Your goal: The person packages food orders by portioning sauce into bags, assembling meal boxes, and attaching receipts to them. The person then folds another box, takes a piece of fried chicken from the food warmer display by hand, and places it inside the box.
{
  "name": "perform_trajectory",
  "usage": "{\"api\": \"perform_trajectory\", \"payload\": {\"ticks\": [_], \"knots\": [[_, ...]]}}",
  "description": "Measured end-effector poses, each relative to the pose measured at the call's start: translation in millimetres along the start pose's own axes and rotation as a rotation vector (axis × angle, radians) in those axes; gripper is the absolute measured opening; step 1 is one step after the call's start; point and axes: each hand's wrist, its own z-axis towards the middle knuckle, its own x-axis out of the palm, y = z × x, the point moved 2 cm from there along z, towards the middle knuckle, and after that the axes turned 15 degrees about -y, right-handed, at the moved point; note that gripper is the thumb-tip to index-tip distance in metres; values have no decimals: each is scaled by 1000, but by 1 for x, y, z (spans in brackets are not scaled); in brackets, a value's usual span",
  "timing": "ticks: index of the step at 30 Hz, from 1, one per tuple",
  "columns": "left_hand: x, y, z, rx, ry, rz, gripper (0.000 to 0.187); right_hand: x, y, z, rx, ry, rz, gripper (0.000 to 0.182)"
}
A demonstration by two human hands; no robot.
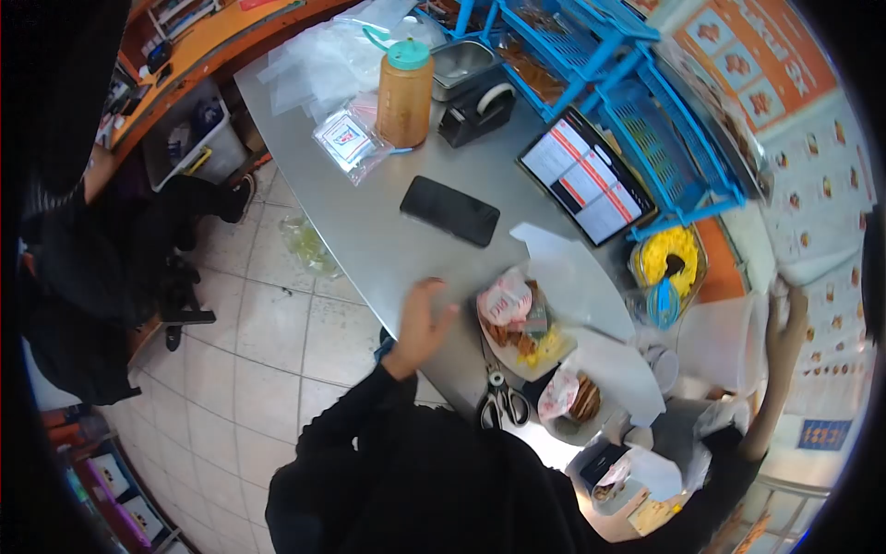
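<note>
A brushed, matt metal counter [369, 231] carries a glossy black phone [449, 210], crinkled clear plastic bags [323, 60], steel scissors [501, 392] with black plastic handles and a bright blue plastic rack [637, 102].

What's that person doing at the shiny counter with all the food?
A person in black sleeves stands at a metal counter. The left hand rests flat on the counter beside a plate of food, holding nothing. The right hand reaches out to the far side, toward a white container; whether it grips anything is unclear. Scissors lie near the plate, a phone and a tablet lie further along, and an orange bottle stands at the end.
</note>
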Motion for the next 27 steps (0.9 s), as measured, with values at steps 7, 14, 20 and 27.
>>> {"api": "perform_trajectory", "payload": {"ticks": [7, 14, 20, 27], "knots": [[-37, 67, 37, 172, 91, 442, 28, 209, -126, 179, 220, 258, -122, 36], [-32, 73, 38, 148, 54, 446, 20, 171, -125, 185, 356, 1, -203, 21], [-29, 72, 38, 184, 122, 472, 14, 161, -124, 177, 462, -121, -236, 28], [-27, 70, 37, 189, 146, 485, 14, 154, -97, 179, 1031, -304, 441, 28]]}}
